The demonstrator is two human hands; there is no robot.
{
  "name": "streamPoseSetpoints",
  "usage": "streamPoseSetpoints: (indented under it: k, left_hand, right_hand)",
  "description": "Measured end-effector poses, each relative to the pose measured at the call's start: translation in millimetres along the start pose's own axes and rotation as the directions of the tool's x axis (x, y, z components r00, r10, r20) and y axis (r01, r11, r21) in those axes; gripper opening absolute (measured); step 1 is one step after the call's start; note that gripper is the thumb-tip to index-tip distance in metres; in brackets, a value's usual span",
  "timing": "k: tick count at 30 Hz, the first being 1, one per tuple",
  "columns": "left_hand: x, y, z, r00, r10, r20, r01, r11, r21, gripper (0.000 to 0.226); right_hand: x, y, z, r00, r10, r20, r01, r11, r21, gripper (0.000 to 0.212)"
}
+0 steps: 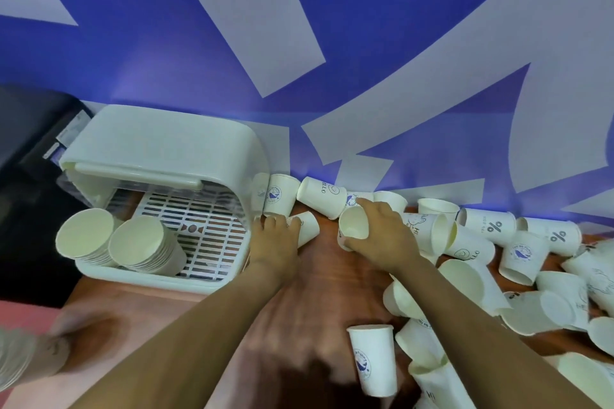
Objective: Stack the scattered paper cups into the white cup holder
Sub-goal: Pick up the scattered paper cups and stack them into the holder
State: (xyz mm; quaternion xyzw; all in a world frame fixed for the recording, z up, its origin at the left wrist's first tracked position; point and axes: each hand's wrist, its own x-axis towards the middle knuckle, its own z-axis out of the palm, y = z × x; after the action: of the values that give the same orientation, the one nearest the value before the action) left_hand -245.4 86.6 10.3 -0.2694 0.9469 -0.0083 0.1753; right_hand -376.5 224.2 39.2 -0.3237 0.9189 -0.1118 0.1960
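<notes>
The right hand point(378, 232) clasps a paper cup point(355, 222), its mouth turned left toward the white cup holder point(159, 156); the left hand point(275, 236) grips a smaller cup point(307, 227) lying on its side, nearer the two stacks point(116, 242) inside.

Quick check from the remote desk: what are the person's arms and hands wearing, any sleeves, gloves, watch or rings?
Nothing shows on either arm. The left hand and right hand are bare, without gloves, and both forearms are uncovered up to the frame's lower edge, with no sleeve in view. No watch, band or ring is visible, though the fingers are partly hidden among the cups.
</notes>
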Motion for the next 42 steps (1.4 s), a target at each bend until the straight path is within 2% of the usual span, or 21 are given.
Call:
streamPoseSetpoints:
  k: [5,8,13,16,19,24,27,32,42]
  left_hand:
    - [7.4,7.2,1.2,1.000,-0.015,-0.012,0.016,0.999,0.041,0.061]
    - [6.8,5.7,-1.0,0.999,0.021,-0.025,-0.021,1.000,-0.002,0.064]
    - [-6.1,-4.3,-11.6,0.998,0.049,-0.040,-0.058,0.962,-0.268,0.070]
    - [-27.6,-9.6,-24.2,0.995,0.069,-0.075,-0.098,0.854,-0.511,0.069]
    - [-49.5,-17.6,-36.1,0.986,0.069,-0.151,-0.150,0.765,-0.626,0.069]
    - [-80.1,-35.8,-57.7,0.968,0.051,-0.247,-0.209,0.713,-0.670,0.075]
    - [-96.1,-49.8,-65.9,0.950,0.060,-0.305,-0.254,0.717,-0.649,0.074]
    - [-115.9,-77.6,-71.4,0.951,0.029,-0.307,-0.238,0.703,-0.670,0.075]
    - [-155.0,-172.4,-72.4,0.929,0.036,-0.368,-0.259,0.773,-0.579,0.067]
  right_hand:
    - [6.5,4.0,8.1,1.000,0.022,0.019,-0.023,0.999,0.030,0.084]
    - [6.1,3.0,9.1,0.999,0.028,0.016,-0.029,0.998,0.054,0.079]
    - [-4.2,-1.0,2.1,0.999,0.033,-0.013,-0.031,0.994,0.108,0.078]
    - [-17.7,-1.5,-8.4,0.996,0.055,-0.064,-0.042,0.980,0.197,0.080]
    - [-35.2,-3.5,-19.6,0.991,0.063,-0.117,-0.028,0.959,0.283,0.079]
    - [-63.6,-20.1,-29.1,0.987,0.038,-0.154,0.009,0.956,0.292,0.079]
    - [-76.6,-37.7,-35.6,0.983,0.012,-0.182,0.039,0.961,0.273,0.078]
    - [-97.6,-73.0,-34.8,0.979,-0.031,-0.201,0.083,0.963,0.256,0.078]
    - [-132.6,-169.6,-10.5,0.980,-0.078,-0.183,0.127,0.953,0.276,0.081]
